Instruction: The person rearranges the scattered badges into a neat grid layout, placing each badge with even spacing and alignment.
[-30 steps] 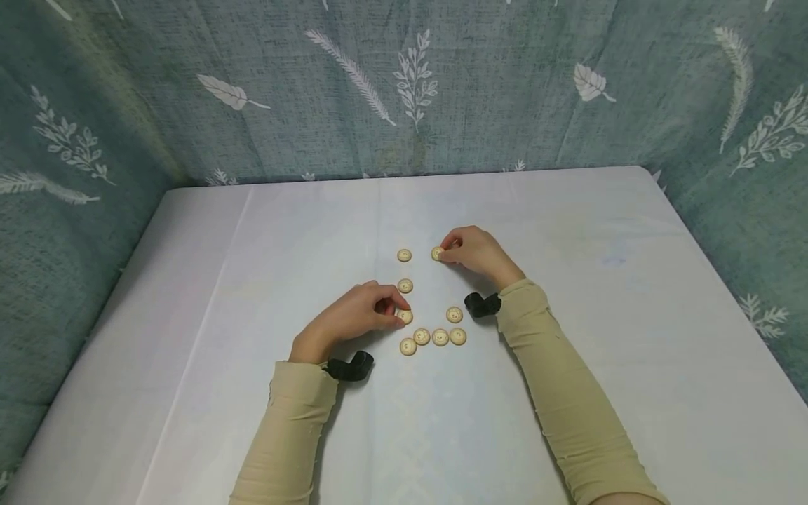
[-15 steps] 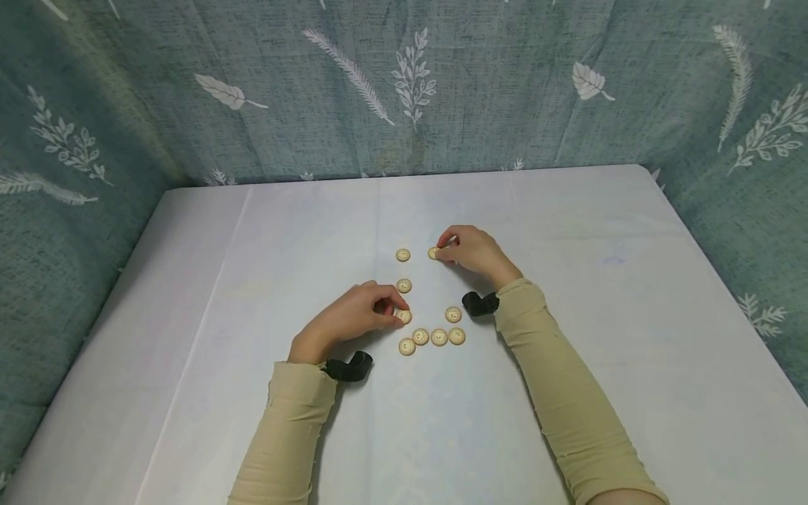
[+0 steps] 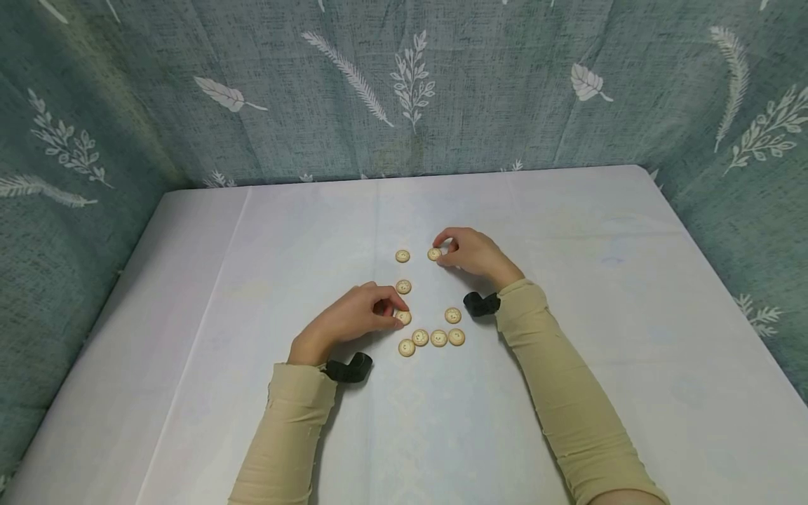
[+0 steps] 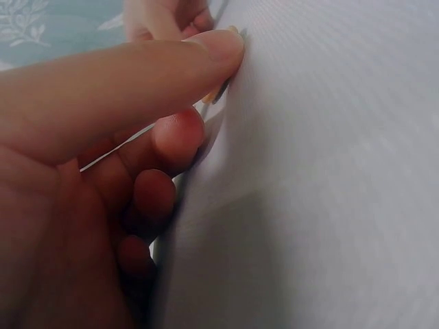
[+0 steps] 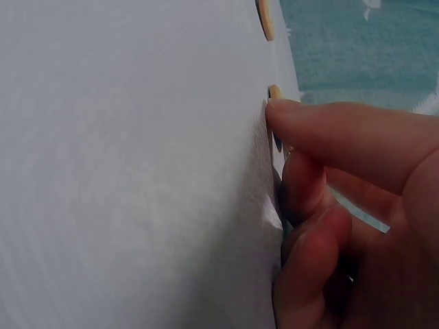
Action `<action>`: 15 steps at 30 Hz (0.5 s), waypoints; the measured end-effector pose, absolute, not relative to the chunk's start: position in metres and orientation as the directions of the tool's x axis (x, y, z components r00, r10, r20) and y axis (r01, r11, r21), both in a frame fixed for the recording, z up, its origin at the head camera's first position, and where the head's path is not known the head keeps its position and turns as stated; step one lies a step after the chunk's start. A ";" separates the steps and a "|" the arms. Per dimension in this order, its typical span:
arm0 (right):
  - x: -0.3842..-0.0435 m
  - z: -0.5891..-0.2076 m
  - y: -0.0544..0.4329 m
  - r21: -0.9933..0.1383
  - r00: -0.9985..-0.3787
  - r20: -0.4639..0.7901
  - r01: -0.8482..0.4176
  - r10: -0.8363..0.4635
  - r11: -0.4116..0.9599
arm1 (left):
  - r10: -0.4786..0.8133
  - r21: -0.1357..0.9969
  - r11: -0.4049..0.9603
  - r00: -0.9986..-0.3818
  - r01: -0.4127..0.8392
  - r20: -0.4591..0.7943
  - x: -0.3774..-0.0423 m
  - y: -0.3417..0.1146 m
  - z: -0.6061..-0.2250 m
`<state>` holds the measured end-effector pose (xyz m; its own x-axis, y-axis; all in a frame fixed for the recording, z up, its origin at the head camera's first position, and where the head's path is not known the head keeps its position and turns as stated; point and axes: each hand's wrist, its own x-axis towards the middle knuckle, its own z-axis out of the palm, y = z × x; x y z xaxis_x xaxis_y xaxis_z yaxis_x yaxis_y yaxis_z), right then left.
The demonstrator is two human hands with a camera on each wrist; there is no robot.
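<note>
Round pale wooden buttons lie on the white-covered table. My left hand [image 3: 356, 313] pinches one button [image 3: 405, 318] between thumb and index finger, flat at the tabletop; in the left wrist view the thumb [image 4: 171, 62] covers most of it. Farther off and to the right, my right hand [image 3: 475, 254] has thumb and index finger at the edges of another button [image 3: 434, 254]. The right wrist view shows that thumb [image 5: 329, 127] against the button's rim [image 5: 275, 91]. Two more buttons, a middle one [image 3: 403, 286] and a far one [image 3: 402, 256], line up beyond my left fingertips.
Nearer me, several buttons [image 3: 438, 338] form a short row, with a single button [image 3: 452, 315] just above its right end. A black wrist strap mount [image 3: 350, 367] sits on the left wrist, another mount [image 3: 482, 304] on the right. Green leaf-print cloth [image 3: 480, 91] surrounds the table [image 3: 568, 210].
My right hand has shifted its button slightly left, and its index finger has lifted a little, leaving more of the button showing. The left hand has stayed in place on its button.
</note>
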<state>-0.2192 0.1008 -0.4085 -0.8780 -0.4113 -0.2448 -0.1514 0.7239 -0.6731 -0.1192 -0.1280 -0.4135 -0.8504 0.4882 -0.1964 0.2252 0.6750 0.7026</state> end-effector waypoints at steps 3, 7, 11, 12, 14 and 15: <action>-0.219 -0.408 0.100 -0.670 -0.882 -0.230 -0.163 -0.411 0.725 | 0.486 0.705 0.673 -0.853 0.226 -0.191 -0.120 -0.128 -0.413; -0.218 -0.407 0.099 -0.665 -0.887 -0.226 -0.161 -0.402 0.729 | 0.485 0.707 0.673 -0.852 0.218 -0.198 -0.120 -0.128 -0.413; -0.216 -0.406 0.099 -0.662 -0.889 -0.234 -0.152 -0.395 0.734 | 0.490 0.708 0.670 -0.849 0.222 -0.197 -0.119 -0.128 -0.414; -0.216 -0.406 0.099 -0.662 -0.889 -0.234 -0.151 -0.394 0.734 | 0.491 0.708 0.670 -0.849 0.223 -0.196 -0.119 -0.128 -0.414; -0.216 -0.406 0.099 -0.660 -0.888 -0.235 -0.152 -0.394 0.735 | 0.491 0.707 0.671 -0.850 0.226 -0.194 -0.119 -0.128 -0.414; -0.216 -0.406 0.099 -0.660 -0.888 -0.235 -0.152 -0.394 0.736 | 0.491 0.707 0.670 -0.849 0.227 -0.193 -0.119 -0.128 -0.414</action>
